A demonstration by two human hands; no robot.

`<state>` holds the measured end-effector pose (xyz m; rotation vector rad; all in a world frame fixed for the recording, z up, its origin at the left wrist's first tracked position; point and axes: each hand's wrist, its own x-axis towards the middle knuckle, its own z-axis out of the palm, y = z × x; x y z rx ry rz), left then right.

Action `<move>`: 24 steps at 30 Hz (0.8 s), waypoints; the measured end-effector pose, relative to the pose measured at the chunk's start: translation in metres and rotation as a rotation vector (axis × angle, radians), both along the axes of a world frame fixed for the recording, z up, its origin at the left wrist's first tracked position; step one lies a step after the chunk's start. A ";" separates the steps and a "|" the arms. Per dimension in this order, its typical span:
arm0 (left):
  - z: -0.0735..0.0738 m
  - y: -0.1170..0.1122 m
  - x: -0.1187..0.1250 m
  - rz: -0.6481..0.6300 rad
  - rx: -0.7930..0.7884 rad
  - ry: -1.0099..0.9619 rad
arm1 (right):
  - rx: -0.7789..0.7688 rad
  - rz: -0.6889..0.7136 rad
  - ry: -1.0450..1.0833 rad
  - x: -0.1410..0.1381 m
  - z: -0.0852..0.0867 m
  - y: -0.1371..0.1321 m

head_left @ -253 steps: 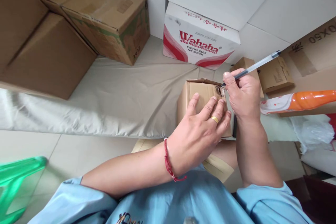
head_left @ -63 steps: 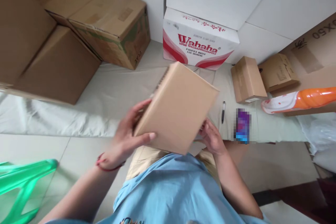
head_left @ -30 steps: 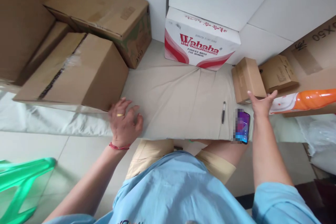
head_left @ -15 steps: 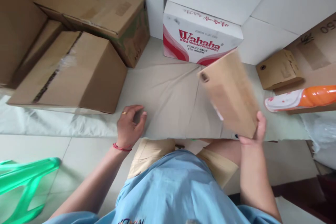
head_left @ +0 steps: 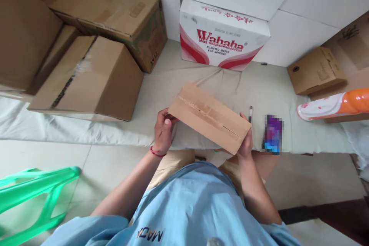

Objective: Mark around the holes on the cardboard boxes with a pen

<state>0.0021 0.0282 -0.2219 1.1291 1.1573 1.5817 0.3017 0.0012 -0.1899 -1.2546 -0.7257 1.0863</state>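
A small cardboard box (head_left: 210, 117) with a taped seam along its top is held tilted over the cloth-covered surface in front of me. My right hand (head_left: 245, 142) grips its right end, the fingers wrapped round the edge. At the box's left end is my left hand (head_left: 163, 130), its fingers curled against that end and partly hidden by it. A pen (head_left: 250, 113) lies just beyond my right hand. Further right is a blurred-out purple and blue item (head_left: 272, 133) near the front edge.
A white and red Wahaha carton (head_left: 221, 34) stands against the wall. Large cardboard boxes (head_left: 83, 73) fill the left. To the right are another small box (head_left: 315, 71) and an orange-and-white bottle (head_left: 331, 105). A green stool (head_left: 43, 192) stands lower left.
The small box has moved left and turned from upright-slanting to lying more crosswise. My left hand has come right to meet its end. The pen and blurred item are now uncovered.
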 end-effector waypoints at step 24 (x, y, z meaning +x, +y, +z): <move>0.064 -0.040 0.042 -0.287 0.550 0.456 | -0.010 -0.148 0.406 0.045 0.002 0.019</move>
